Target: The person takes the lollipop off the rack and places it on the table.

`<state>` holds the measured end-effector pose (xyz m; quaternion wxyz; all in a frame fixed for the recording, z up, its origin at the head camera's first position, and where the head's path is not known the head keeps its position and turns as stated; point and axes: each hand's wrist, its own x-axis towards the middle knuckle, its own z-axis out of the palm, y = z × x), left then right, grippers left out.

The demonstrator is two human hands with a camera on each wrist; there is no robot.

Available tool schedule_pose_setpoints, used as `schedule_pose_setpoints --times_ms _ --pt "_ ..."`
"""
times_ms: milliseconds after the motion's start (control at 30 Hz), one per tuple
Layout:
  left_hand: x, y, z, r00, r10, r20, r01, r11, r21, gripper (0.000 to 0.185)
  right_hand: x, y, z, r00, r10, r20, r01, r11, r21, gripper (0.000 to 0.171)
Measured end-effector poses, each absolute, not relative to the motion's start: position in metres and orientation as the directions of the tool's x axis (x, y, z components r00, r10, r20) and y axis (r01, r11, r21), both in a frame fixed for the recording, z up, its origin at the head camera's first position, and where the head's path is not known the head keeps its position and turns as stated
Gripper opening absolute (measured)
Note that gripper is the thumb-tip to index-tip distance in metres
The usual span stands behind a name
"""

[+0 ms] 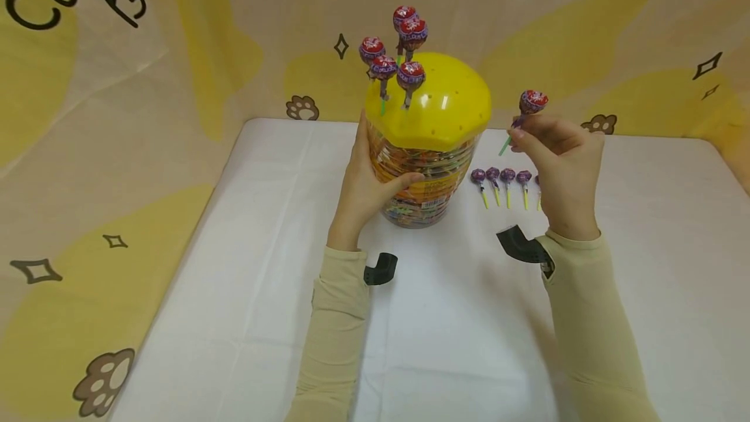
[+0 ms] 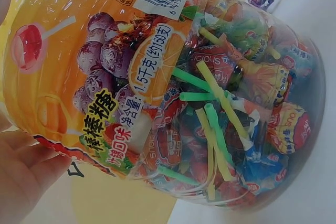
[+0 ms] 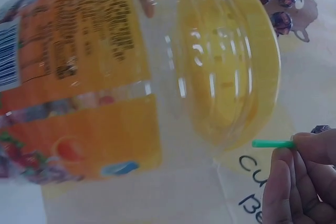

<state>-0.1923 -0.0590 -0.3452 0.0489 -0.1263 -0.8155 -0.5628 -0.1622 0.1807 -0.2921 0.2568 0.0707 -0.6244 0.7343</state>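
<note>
The left hand (image 1: pixel 366 191) curled its grip round the jar (image 1: pixel 424 168) standing mid-tabletop (image 1: pixel 234 318), five lollipops (image 1: pixel 394 51) stuck upright in its yellow lid (image 1: pixel 451 106). Right of the lid, the right hand (image 1: pixel 562 161) pinched a lollipop (image 1: pixel 532 103) by its green stick. More lollipops (image 1: pixel 500 178) lay in a row beneath it.

Lollipop tub (image 1: pixel 430 178) and one purple-wrapped lollipop (image 1: pixel 532 103), both in hand.

Tub: clear plastic, upright on the white bench (image 1: pixel 246 318), packed with wrapped lollipops, orange printed label with barcode, yellow domed lid (image 1: pixel 445 106) pierced with small holes; five lollipops (image 1: pixel 395 51) stand stick-down in the lid's far left part. The left hand (image 1: pixel 366 191) holds its side. Single lollipop: round purple-and-red wrapped head, green stick (image 3: pixel 273 144), tilted head-up, pinched by the right hand (image 1: pixel 562 161) just right of the lid.
</note>
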Motion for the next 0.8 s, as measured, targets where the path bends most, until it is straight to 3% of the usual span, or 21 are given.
schedule_pose_setpoints --times_ms 467,600,800 --pt "-0.193 -0.060 -0.347 -0.960 0.153 0.236 0.274 0.325 0.905 0.117 -0.144 0.210 -0.335 -0.954 0.194 0.229 -0.219 0.072 -0.973 0.007" --pt "-0.193 -0.060 -0.346 -0.959 0.154 0.239 0.277 0.322 0.905 0.116 -0.142 0.218 -0.351 -0.976 0.152 0.158 -0.123 0.216 -0.969 0.008" --pt "-0.193 -0.059 -0.346 -0.958 0.156 0.241 0.280 0.317 0.906 0.116 -0.138 0.227 -0.371 -0.997 0.048 0.065 -0.037 0.440 -0.897 0.022"
